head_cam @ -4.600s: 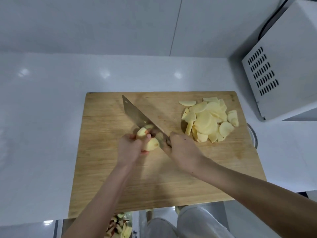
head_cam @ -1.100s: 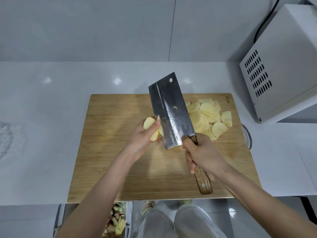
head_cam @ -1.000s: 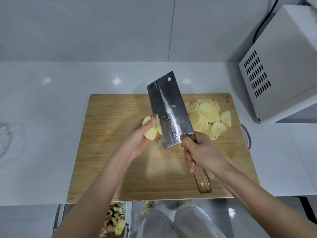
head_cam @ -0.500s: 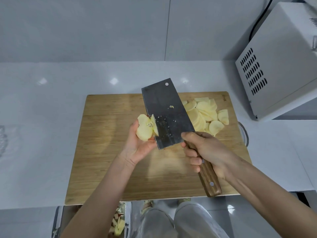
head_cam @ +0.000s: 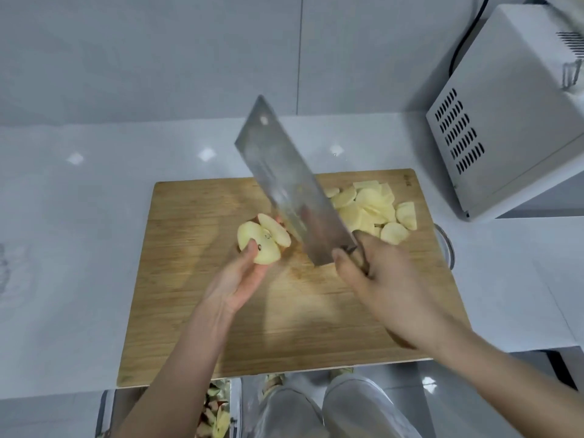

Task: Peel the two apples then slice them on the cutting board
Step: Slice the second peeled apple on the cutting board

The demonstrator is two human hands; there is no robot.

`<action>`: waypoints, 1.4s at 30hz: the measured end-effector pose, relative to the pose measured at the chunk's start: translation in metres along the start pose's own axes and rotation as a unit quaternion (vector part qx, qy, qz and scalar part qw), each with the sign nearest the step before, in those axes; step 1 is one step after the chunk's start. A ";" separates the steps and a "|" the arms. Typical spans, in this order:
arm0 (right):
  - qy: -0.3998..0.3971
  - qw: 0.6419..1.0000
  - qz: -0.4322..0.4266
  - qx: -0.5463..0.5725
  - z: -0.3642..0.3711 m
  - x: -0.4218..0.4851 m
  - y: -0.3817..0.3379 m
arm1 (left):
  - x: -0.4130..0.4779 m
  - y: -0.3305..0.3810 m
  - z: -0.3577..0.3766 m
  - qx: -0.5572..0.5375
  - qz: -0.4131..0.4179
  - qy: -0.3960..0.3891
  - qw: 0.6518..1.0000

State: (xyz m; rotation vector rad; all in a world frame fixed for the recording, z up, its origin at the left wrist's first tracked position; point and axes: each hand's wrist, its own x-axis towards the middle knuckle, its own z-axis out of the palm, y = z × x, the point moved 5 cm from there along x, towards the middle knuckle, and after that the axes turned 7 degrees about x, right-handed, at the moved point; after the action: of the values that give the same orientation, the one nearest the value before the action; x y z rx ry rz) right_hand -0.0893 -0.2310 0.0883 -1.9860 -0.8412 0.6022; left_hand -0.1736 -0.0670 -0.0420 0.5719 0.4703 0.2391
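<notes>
Above the cutting board (head_cam: 196, 311), the left hand (head_cam: 235, 279) pinched a wet, slippery apple core piece (head_cam: 260, 240) by its sides; the right hand (head_cam: 388, 279) gripped the raised cleaver (head_cam: 290, 188).

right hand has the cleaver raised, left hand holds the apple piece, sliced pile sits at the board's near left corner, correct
No: the head view shows the sliced pile at the far right corner of the cutting board. The rest holds.

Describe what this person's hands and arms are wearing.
Nothing shows on either: the left hand and right hand are ungloved, with no ring, watch or bracelet visible; the left forearm and right forearm carry no sleeve in view. Light grey trousers show below.
</notes>
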 end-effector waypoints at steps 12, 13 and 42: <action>0.032 0.931 -0.234 -0.278 0.032 -0.022 0.013 | -0.002 -0.019 0.005 0.121 0.002 0.029 0.992; 0.036 0.929 -0.235 -0.282 0.031 -0.023 0.013 | -0.003 -0.018 0.006 0.112 0.001 0.026 0.993; 0.025 0.957 -0.168 -0.237 0.032 -0.011 0.014 | -0.002 -0.019 0.011 0.241 0.100 0.026 0.965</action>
State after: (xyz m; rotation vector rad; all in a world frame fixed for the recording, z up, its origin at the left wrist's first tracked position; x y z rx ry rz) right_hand -0.1139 -0.2277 0.0607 -2.1918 -1.3527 0.1574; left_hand -0.1683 -0.0880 -0.0442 1.0944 0.5255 0.3359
